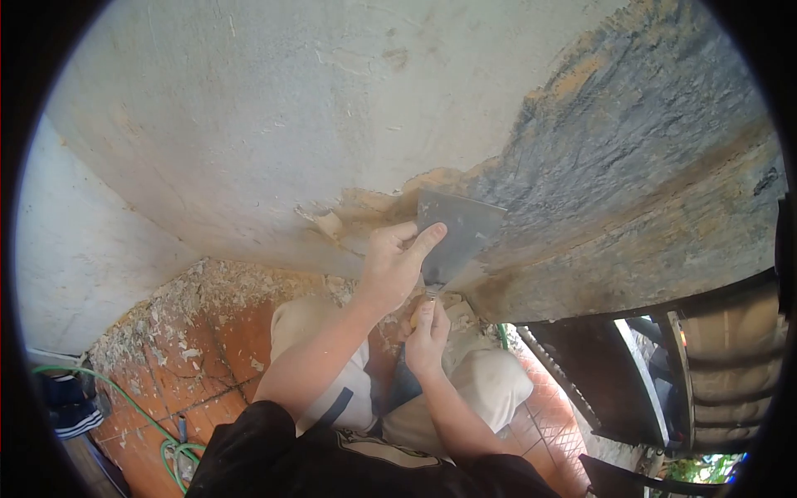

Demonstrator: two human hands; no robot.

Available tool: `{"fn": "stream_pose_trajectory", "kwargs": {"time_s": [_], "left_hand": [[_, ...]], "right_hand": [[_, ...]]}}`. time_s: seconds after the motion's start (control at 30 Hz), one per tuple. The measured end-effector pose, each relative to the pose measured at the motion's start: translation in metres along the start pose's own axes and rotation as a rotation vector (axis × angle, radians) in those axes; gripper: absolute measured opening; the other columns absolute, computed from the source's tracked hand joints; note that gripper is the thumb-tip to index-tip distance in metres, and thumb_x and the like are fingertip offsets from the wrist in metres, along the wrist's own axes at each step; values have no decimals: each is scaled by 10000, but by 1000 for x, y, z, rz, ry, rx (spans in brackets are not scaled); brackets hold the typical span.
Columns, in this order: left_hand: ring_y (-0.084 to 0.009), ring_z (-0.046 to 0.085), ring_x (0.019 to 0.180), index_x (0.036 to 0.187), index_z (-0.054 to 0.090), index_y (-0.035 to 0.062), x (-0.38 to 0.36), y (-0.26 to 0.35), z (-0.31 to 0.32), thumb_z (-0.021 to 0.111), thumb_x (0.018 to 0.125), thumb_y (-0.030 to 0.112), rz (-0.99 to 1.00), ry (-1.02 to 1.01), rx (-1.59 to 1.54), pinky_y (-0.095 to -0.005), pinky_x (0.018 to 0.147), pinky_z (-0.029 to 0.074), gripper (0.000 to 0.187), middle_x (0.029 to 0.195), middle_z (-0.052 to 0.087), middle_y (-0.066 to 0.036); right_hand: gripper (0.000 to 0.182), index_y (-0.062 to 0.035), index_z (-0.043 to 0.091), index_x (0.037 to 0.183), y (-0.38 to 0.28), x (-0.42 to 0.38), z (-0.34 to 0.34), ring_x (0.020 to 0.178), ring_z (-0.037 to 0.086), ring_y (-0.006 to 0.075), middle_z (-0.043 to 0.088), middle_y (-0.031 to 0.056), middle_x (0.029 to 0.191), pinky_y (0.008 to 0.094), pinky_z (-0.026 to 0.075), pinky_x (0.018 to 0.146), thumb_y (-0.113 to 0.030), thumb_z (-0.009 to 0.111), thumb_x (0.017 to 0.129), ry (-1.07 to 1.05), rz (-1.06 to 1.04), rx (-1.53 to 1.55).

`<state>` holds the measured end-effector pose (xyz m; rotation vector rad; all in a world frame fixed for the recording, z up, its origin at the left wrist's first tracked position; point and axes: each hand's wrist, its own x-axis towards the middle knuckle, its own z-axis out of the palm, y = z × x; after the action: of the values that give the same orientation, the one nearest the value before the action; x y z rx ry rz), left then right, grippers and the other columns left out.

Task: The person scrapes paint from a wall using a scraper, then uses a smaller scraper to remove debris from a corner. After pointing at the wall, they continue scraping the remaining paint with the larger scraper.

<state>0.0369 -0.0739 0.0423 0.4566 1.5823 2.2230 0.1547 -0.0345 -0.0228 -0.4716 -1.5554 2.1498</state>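
A wide putty knife [459, 235] is held up against the wall [274, 149], its metal blade at the lower edge of the pale paint. My left hand [392, 264] grips the side of the blade, thumb flat on its face and fingers behind it. Lower down, my right hand [427, 336] is wrapped around the handle. Beside the blade, a curled flake of paint [329, 224] hangs loose from the wall. To the right, the bare patch [614, 158] shows rough dark grey and brown plaster. What the blade's top edge touches cannot be made out exactly.
Orange floor tiles [195, 349] below are strewn with paint chips and dust. A green hose [108, 383] runs along the left, near dark striped fabric [75, 415]. Dark panels and a slatted brown object [735, 357] stand at the right. A second wall [91, 241] meets this one at left.
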Motion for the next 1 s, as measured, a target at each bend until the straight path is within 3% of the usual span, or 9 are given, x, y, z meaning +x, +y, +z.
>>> {"fn": "stream_pose_trajectory", "kwargs": {"time_s": [0.4, 0.47, 0.53, 0.83, 1.0], "left_hand": [[-33, 439, 614, 979, 708, -31, 9, 4, -3, 648, 931, 234, -8, 31, 196, -232, 537, 376, 276, 656, 601, 23], [-34, 435, 614, 975, 707, -32, 4, 2, -3, 648, 931, 232, -51, 23, 242, -233, 537, 374, 275, 651, 597, 22], [-37, 422, 611, 936, 706, -39, 3, 6, 5, 655, 925, 234, 60, 66, 113, -238, 535, 372, 277, 634, 584, 22], [-34, 405, 606, 892, 703, -41, 15, 3, 4, 663, 922, 239, 117, 68, 151, -234, 525, 358, 284, 625, 561, 32], [-29, 377, 593, 808, 677, -34, 3, 7, 9, 669, 920, 249, 28, 79, 162, -231, 504, 328, 305, 603, 511, 48]], "right_hand": [[409, -50, 466, 827, -4, 13, -2, 497, 398, 71, 434, -3, 618, 226, 324, 448, -413, 448, 1014, -5, 81, 70], [417, -49, 465, 813, 4, 13, 1, 500, 402, 74, 436, -1, 616, 229, 330, 455, -414, 447, 1014, 44, -24, -80], [421, -48, 465, 808, -2, 12, 2, 500, 403, 74, 438, -1, 618, 230, 331, 456, -413, 444, 1015, 29, -17, -61], [396, -46, 462, 807, -8, 20, 4, 512, 389, 72, 431, -3, 639, 231, 312, 455, -377, 444, 1023, 3, -39, -10], [389, -43, 461, 807, 2, 16, 1, 524, 384, 72, 427, -5, 645, 228, 302, 459, -363, 435, 1028, 1, -55, -26]]}}
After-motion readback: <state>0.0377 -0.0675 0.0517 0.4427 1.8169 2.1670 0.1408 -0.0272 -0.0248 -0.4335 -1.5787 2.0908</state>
